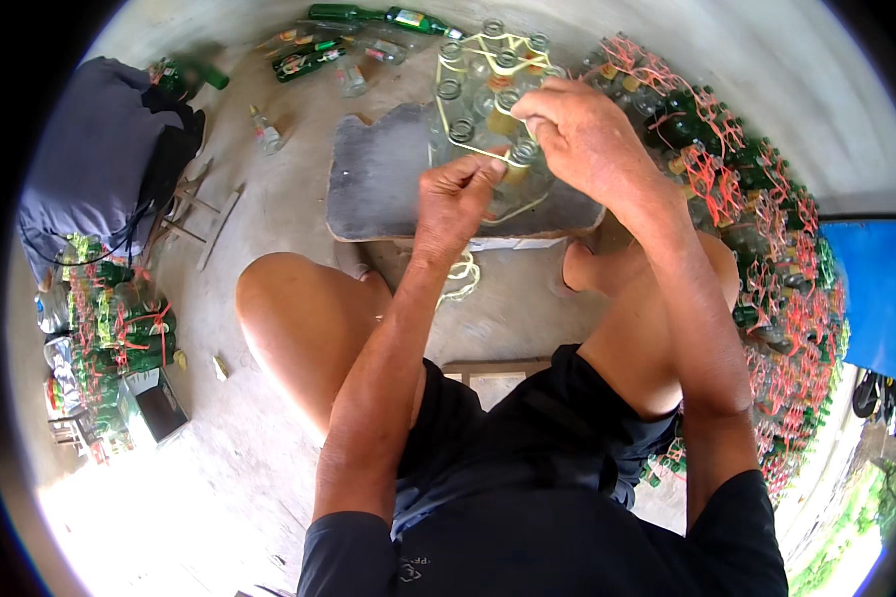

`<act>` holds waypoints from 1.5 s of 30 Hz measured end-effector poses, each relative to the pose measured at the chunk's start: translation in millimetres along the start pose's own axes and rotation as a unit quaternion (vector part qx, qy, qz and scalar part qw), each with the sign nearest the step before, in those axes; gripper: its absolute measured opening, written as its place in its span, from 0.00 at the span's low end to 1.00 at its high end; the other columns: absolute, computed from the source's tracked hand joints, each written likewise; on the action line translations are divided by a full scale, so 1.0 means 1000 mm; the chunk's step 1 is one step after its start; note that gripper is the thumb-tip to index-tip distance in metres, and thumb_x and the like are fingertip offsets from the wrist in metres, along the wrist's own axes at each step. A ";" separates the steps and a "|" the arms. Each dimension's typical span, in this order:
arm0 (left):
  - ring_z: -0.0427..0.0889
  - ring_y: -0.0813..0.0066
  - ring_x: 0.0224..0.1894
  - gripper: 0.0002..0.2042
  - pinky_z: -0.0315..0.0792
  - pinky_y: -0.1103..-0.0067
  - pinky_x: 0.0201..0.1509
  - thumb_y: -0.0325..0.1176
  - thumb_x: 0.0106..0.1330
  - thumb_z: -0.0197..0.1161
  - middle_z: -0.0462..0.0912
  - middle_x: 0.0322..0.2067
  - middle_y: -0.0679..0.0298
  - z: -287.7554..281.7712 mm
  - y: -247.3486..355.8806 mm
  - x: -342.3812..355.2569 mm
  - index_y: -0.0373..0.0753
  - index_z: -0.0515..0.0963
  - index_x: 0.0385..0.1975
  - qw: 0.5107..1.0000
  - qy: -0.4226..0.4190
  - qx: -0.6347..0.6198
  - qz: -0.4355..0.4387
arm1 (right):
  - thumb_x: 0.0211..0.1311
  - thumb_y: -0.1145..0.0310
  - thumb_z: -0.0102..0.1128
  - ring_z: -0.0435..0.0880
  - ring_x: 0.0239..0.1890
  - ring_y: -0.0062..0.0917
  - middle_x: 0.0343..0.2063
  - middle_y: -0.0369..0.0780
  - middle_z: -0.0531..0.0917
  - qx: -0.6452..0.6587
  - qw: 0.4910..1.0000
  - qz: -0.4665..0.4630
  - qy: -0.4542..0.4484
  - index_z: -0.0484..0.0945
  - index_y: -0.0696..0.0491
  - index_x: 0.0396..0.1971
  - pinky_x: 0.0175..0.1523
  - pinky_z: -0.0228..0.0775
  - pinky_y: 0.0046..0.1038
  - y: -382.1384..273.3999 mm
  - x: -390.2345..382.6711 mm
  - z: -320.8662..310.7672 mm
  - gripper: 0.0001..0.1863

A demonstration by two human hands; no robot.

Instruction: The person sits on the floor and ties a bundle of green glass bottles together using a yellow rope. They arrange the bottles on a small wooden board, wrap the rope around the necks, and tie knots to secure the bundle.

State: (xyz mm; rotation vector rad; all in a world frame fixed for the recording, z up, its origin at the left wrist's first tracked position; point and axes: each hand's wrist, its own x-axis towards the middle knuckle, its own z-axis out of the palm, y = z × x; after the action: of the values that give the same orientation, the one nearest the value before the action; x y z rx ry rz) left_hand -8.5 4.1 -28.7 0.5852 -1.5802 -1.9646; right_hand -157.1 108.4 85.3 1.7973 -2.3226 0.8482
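A bundle of several clear glass bottles (449,92) stands upright on a dark grey slab (373,179) between my knees. Pale yellow string (478,152) loops round the bottle necks and lower down round the bundle. My left hand (456,199) is closed in a pinch on the string at the bundle's near side, beside a bottle neck. Over the right side of the bundle, my right hand (592,139) is also pinched, apparently on the string; its fingertips partly cover the bottle tops there. A loose tail of string (463,277) hangs below the slab's near edge.
Bottles tied with red string (786,289) are stacked along the right wall. Loose green bottles (309,62) lie at the back, and a small clear bottle (266,131) is on the floor. More tied bottles (134,318) and a cloth-draped chair (95,149) are at left.
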 end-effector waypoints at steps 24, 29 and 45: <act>0.71 0.76 0.19 0.17 0.70 0.72 0.21 0.35 0.71 0.71 0.74 0.16 0.64 0.000 -0.024 0.003 0.31 0.80 0.22 0.974 0.141 0.170 0.057 | 0.63 0.76 0.55 0.83 0.40 0.44 0.34 0.48 0.84 0.027 0.932 0.053 -0.359 0.84 0.59 0.36 0.49 0.74 0.41 -0.001 0.048 0.021 0.09; 0.68 0.74 0.17 0.21 0.65 0.70 0.20 0.39 0.70 0.73 0.71 0.14 0.63 0.004 -0.017 0.002 0.32 0.77 0.18 0.965 0.172 0.193 0.035 | 0.62 0.78 0.53 0.82 0.42 0.45 0.35 0.49 0.82 -0.020 0.928 0.050 -0.368 0.87 0.56 0.36 0.49 0.73 0.43 -0.005 0.050 0.021 0.12; 0.63 0.49 0.20 0.20 0.67 0.62 0.25 0.39 0.68 0.71 0.73 0.19 0.44 0.006 -0.012 0.001 0.31 0.75 0.20 0.946 0.217 0.233 0.060 | 0.54 0.79 0.62 0.85 0.46 0.45 0.39 0.46 0.83 -0.171 0.924 -0.158 -0.304 0.87 0.52 0.31 0.48 0.79 0.46 -0.016 0.052 0.009 0.09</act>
State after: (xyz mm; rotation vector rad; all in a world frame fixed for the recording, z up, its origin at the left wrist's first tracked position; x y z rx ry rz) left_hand -14.7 10.4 -38.8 1.0027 -1.7364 -1.2512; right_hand -155.8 56.9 104.0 2.3962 -2.1657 -0.1916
